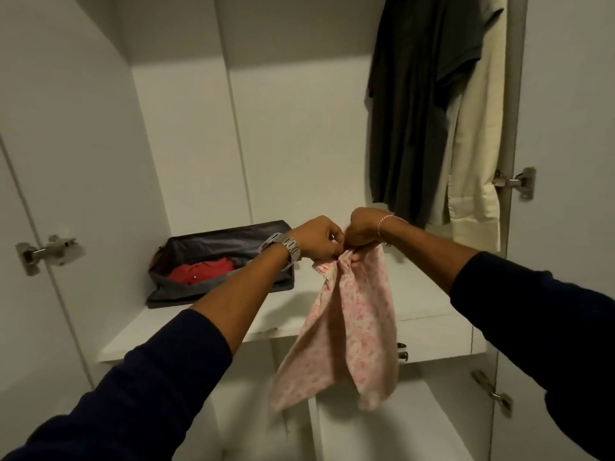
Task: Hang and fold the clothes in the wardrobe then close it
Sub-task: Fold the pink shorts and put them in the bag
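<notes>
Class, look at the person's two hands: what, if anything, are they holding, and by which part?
Both hands, left hand and right hand, grip the pink patterned garment by its bunched top edge; the rest hangs free below.

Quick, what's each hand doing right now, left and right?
Left hand: fingers curled, pinching the top edge of the pink floral garment.
Right hand: fist closed, gripping the same garment's top edge.

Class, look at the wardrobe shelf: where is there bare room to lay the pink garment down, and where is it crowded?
Bare shelf lies in front of and right of the dark fabric bin, stretching under the hanging clothes. The left rear is crowded by the bin holding a red garment. Both hands, left hand and right hand, grip the pink garment.
</notes>
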